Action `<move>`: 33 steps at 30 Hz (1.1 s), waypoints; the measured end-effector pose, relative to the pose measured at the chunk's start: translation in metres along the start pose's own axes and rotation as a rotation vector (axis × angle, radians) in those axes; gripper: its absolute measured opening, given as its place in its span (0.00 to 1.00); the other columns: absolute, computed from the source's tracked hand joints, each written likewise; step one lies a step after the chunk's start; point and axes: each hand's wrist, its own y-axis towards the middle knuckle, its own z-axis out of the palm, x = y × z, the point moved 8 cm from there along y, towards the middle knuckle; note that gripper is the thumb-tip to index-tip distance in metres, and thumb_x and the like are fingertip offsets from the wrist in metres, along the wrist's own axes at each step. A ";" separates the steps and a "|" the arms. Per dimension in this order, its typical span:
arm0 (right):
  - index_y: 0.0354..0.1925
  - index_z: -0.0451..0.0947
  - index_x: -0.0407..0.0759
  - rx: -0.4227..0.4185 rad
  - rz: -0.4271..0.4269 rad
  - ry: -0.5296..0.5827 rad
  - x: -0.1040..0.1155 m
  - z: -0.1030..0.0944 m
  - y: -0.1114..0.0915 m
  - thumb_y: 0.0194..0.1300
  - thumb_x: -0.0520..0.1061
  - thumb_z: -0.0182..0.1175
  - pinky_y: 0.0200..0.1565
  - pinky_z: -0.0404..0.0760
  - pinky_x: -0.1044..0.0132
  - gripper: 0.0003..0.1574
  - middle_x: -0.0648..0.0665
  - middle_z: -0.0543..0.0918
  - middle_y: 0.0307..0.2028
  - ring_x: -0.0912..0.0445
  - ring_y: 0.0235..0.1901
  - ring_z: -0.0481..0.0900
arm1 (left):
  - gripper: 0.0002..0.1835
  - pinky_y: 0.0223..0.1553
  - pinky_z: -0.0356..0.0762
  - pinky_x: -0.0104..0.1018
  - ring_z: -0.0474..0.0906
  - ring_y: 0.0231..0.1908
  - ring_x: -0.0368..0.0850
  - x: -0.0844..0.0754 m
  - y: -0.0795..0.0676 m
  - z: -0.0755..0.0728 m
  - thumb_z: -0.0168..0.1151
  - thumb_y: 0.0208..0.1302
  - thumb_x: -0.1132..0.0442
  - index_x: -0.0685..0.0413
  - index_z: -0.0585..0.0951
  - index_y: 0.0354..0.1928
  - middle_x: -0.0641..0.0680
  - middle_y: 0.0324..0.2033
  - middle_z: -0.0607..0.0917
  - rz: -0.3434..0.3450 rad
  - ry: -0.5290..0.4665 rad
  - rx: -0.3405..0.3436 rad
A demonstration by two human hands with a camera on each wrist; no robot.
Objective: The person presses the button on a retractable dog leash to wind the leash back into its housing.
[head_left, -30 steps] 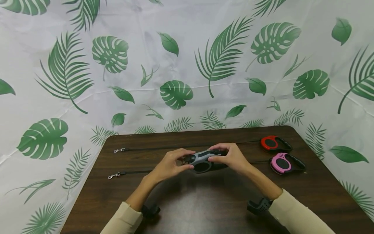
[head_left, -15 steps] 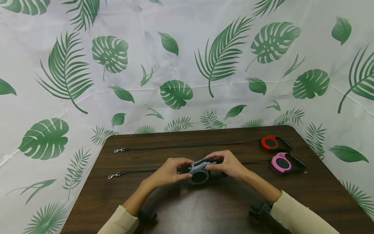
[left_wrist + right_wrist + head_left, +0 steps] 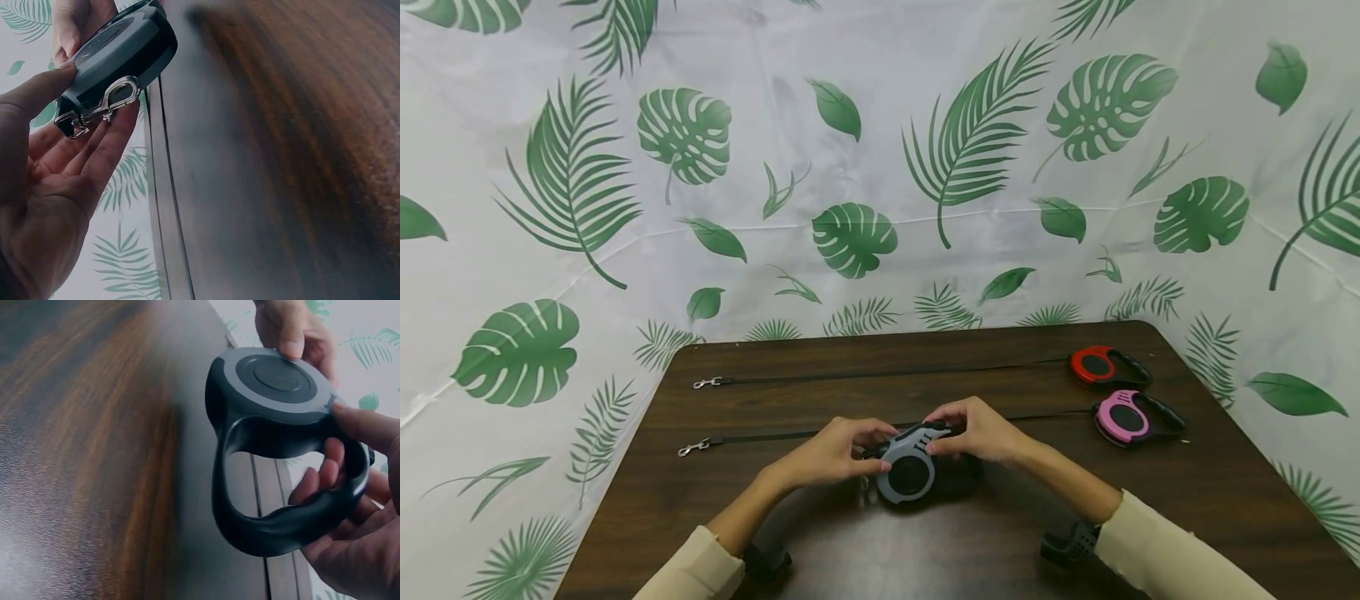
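Observation:
A grey and black retractable dog leash (image 3: pixel 910 476) is held between both hands above the near middle of the table. My left hand (image 3: pixel 837 456) pinches its clip end, thumb on the grey casing and fingers beneath, as the left wrist view shows. A metal snap hook (image 3: pixel 120 94) hangs there against the casing. My right hand (image 3: pixel 983 433) grips the other end where casing meets handle. In the right wrist view its thumb lies on the casing and some fingertips come through the loop of the black handle (image 3: pixel 281 534).
On the brown wooden table (image 3: pixel 880 558), a red retractable leash (image 3: pixel 1093 365) and a pink one (image 3: pixel 1123 417) lie at the right. Their black cords stretch left to metal snap hooks (image 3: pixel 707 383). A leaf-print cloth (image 3: pixel 760 275) hangs behind the table.
Both hands have brought the grey leash nearer to me and lower in the head view. Its round face has tilted up and shows more fully. The red and pink leashes stay put.

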 end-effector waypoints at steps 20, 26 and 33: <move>0.56 0.84 0.33 -0.001 0.062 -0.152 -0.016 0.010 0.000 0.61 0.45 0.79 0.30 0.75 0.69 0.29 0.48 0.82 0.29 0.57 0.26 0.79 | 0.25 0.59 0.80 0.34 0.86 0.54 0.41 0.012 -0.004 0.009 0.72 0.71 0.57 0.53 0.80 0.66 0.51 0.50 0.90 -0.027 -0.018 0.056; 0.55 0.85 0.36 -0.049 0.044 -0.279 -0.021 0.009 0.000 0.59 0.52 0.81 0.33 0.72 0.69 0.31 0.50 0.81 0.32 0.59 0.31 0.75 | 0.30 0.59 0.79 0.35 0.84 0.54 0.40 0.014 -0.003 0.012 0.78 0.65 0.57 0.54 0.79 0.67 0.52 0.56 0.87 -0.035 0.014 0.085; 0.51 0.87 0.40 -0.080 0.025 -0.355 -0.022 0.011 0.000 0.57 0.55 0.82 0.36 0.76 0.68 0.30 0.54 0.84 0.33 0.62 0.32 0.77 | 0.29 0.57 0.81 0.34 0.85 0.52 0.38 0.014 -0.002 0.016 0.79 0.64 0.58 0.57 0.81 0.64 0.52 0.52 0.90 0.000 0.038 0.094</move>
